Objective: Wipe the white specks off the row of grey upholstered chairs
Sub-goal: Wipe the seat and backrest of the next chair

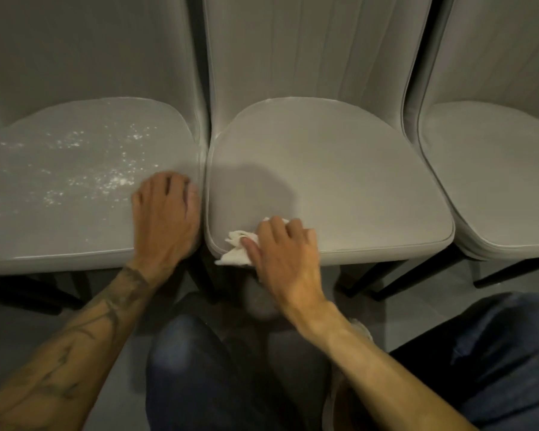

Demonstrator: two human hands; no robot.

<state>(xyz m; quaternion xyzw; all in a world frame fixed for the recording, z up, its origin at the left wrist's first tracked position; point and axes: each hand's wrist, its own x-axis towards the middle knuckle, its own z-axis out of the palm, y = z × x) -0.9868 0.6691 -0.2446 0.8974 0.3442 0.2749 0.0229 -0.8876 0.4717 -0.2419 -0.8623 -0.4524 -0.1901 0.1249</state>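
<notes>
- The right hand (280, 247) has its fingers (271, 227) curled over a crumpled white cloth (235, 253), with the thumb pinching it from the side. It presses the cloth onto the front left corner of the middle chair (339, 181).
- The cloth bulges out to the left of these fingers and hangs a little over the seat's front edge.
- The left hand (165, 213) rests on the left chair (59, 231) at the seat's right edge. Its fingers (168, 181) are loosely bent, tips down on the upholstery, holding nothing. The thumb lies along the narrow gap between the two seats.
- White specks (115, 178) are scattered over the left chair's seat. The thickest patch is just to the left of the left fingertips, and thinner trails run on toward the far left and the seat back.
- The middle seat beyond the right fingers looks plain grey, with a soft shadow just beyond both hands.
- The right chair (495, 181) stands just beside the middle one, well apart from either hand.
- Dark tattoo lines (106, 306) run along the left forearm.
- Black chair legs (383, 281) stand on a grey floor (7, 331). The person's knees in dark blue jeans (193, 368) are below the hands.
</notes>
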